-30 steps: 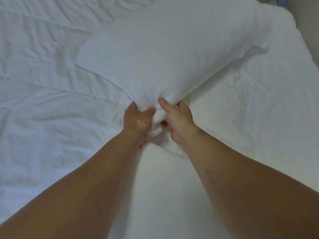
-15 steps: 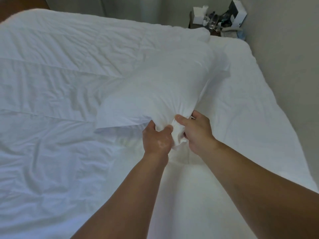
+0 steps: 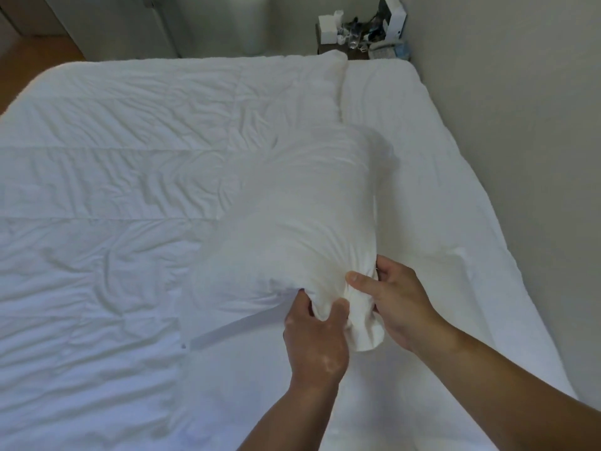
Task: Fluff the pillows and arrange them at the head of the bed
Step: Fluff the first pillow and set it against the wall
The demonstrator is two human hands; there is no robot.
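A white pillow point(image 3: 299, 216) is lifted off the bed, blurred with motion, its long axis pointing away from me. My left hand point(image 3: 313, 340) is clenched on a bunch of its near end. My right hand point(image 3: 395, 301) grips the same bunched end from the right, thumb on top. The bed point(image 3: 97, 255) below is covered by a rumpled white duvet. A bare white sheet strip point(image 3: 448, 190) runs along the right side.
A wall point(image 3: 520, 125) borders the bed on the right. A small nightstand point(image 3: 357, 37) cluttered with white boxes and small items stands at the far right corner. Wooden floor point(image 3: 29, 60) shows at the far left.
The pillow has been raised off the duvet and swung to the right, both hands still gripping its near end. The view has tilted up, showing the far edge of the bed and the nightstand.
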